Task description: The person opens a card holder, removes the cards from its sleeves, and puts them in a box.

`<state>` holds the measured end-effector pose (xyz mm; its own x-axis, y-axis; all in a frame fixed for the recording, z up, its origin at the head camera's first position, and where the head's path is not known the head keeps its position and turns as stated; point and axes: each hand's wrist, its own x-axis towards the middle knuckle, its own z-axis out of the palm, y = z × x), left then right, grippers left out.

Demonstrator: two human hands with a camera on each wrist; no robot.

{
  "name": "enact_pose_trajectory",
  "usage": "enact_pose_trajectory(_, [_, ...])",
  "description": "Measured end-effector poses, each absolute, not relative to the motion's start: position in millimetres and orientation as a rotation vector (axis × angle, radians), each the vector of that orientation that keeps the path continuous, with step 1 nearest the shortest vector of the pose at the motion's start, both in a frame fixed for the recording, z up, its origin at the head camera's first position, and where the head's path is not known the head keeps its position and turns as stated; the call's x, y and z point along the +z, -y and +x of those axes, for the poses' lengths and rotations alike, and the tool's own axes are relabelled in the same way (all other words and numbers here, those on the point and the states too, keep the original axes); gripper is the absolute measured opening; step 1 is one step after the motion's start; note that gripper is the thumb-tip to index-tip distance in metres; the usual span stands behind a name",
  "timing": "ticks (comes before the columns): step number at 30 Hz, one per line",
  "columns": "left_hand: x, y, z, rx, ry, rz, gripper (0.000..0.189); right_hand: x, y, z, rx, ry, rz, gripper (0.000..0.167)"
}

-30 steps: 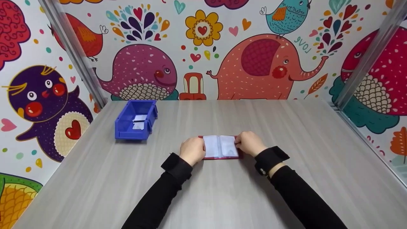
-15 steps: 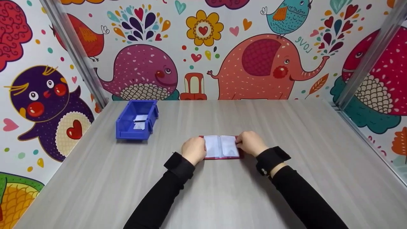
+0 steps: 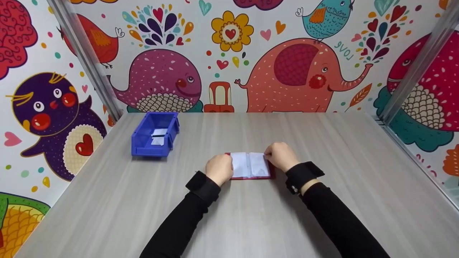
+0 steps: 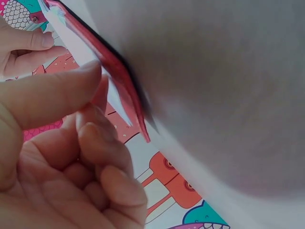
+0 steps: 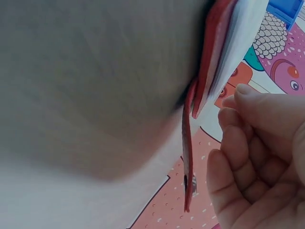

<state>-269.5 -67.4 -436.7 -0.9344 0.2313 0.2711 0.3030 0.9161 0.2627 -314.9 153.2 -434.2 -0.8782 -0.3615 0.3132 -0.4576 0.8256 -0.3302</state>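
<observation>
A small red card holder (image 3: pixel 258 166) lies spread open on the table, its pale clear sleeves facing up. On its left edge, my left hand (image 3: pixel 219 169) pinches the sleeves between thumb and index finger; the red cover (image 4: pixel 116 71) shows just beyond the fingertips in the left wrist view. My right hand (image 3: pixel 283 157) is at the upper right corner, thumb and index finger pinched together at the sleeve edge. In the right wrist view, a narrow red strap (image 5: pixel 187 152) with a snap sticks out from the cover, below the right fingertips. The other fingers of both hands are curled in.
A blue plastic bin (image 3: pixel 150 150) stands at the back left of the table (image 3: pixel 200 222), holding white pieces (image 3: pixel 157 141) and a thin dark strip. Patterned walls with metal posts (image 3: pixel 89 61) close off the back and sides.
My right hand has moved slightly up and left, from the right edge of the card holder to its upper right corner. The left hand stays at the left edge.
</observation>
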Motion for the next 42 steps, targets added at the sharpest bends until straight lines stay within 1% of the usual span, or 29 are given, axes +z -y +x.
enact_pose_trajectory(15, [-435.6,66.0,-269.4,-0.438,2.872,-0.372,0.021,-437.0,-149.8,-319.9,0.500,2.792,0.664,0.009])
enact_pose_trajectory(27, [-436.6,66.6,-269.0,-0.432,2.847,-0.392,0.016,-440.2,-153.3,-320.4,0.443,2.731,0.781,0.011])
enact_pose_trajectory(42, [-437.0,66.7,-269.3,-0.420,2.854,-0.384,0.017,-439.9,-154.6,-314.9,0.462,2.750,0.783,0.011])
